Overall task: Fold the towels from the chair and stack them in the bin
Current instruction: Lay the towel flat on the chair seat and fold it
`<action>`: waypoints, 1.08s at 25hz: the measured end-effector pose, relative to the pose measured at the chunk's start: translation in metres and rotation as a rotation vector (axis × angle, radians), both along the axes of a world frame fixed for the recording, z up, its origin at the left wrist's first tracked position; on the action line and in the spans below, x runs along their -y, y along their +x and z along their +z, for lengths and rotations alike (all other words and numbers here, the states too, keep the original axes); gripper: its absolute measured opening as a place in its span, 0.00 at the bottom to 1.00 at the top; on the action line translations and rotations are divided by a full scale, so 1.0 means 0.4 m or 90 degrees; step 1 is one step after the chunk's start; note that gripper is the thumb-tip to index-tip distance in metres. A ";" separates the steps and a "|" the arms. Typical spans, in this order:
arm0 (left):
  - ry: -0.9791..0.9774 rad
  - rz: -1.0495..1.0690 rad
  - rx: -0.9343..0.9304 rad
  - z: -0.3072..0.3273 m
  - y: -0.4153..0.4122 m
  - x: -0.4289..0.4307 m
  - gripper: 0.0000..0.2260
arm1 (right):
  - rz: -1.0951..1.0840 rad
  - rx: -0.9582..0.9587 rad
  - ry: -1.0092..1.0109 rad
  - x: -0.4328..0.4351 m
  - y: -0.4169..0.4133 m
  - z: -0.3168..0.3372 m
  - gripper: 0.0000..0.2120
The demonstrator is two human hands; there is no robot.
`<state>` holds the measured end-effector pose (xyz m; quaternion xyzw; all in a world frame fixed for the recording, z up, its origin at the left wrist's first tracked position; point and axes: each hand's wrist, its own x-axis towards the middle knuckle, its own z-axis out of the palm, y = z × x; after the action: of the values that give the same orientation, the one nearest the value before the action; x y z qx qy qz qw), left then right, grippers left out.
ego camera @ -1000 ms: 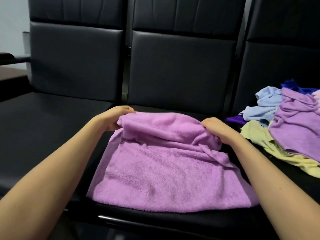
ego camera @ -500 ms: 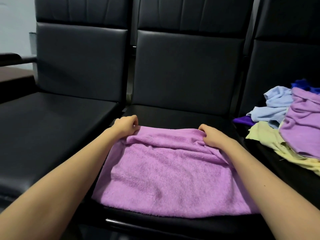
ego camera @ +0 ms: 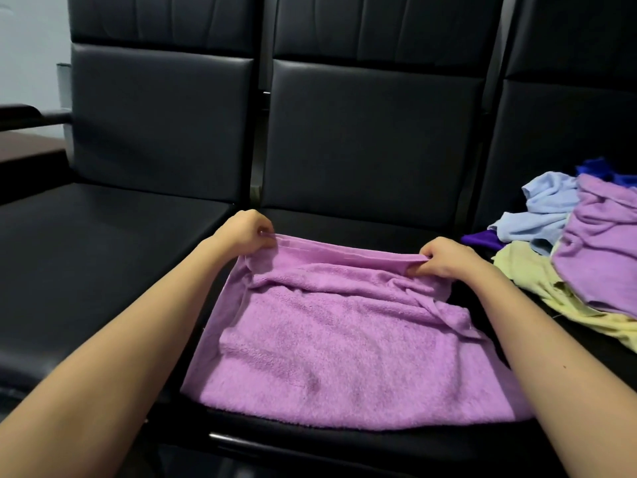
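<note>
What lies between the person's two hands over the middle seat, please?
In the head view, only the far hem of the purple towel runs between the left hand and the right hand, pinched at both ends.

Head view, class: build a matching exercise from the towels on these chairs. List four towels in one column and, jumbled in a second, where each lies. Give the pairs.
Towels:
1 spread purple towel
2 light blue towel
3 yellow towel
4 dark blue towel

Places:
A front of the pile, nearest the person
B middle seat, far edge pinched by left hand and right hand
C pile's far end, barely visible
D crumpled mid-pile, toward the middle seat

Pairs: 1-B, 2-D, 3-A, 4-C
</note>
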<state>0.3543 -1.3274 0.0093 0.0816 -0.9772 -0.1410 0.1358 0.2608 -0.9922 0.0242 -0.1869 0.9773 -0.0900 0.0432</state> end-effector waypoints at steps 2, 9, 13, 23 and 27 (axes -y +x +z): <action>-0.022 -0.027 -0.006 0.001 -0.003 -0.004 0.06 | 0.019 0.026 -0.066 -0.015 -0.005 -0.003 0.16; -0.040 0.024 0.035 0.002 -0.004 -0.014 0.09 | 0.057 0.041 0.007 -0.032 0.011 0.030 0.10; -0.120 0.175 0.016 0.038 0.011 -0.078 0.09 | -0.108 -0.106 0.098 -0.006 0.038 0.053 0.13; -0.109 -0.063 0.255 0.247 -0.081 -0.075 0.14 | -0.311 0.172 -0.496 -0.009 -0.084 0.207 0.14; 0.410 0.072 -0.269 0.367 -0.160 -0.091 0.08 | -0.238 -0.171 -0.578 -0.011 -0.114 0.357 0.12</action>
<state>0.2902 -1.2910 0.1561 0.1427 -0.8274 -0.4464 0.3095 0.2151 -0.9878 0.1669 -0.0189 0.8532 -0.4871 -0.1853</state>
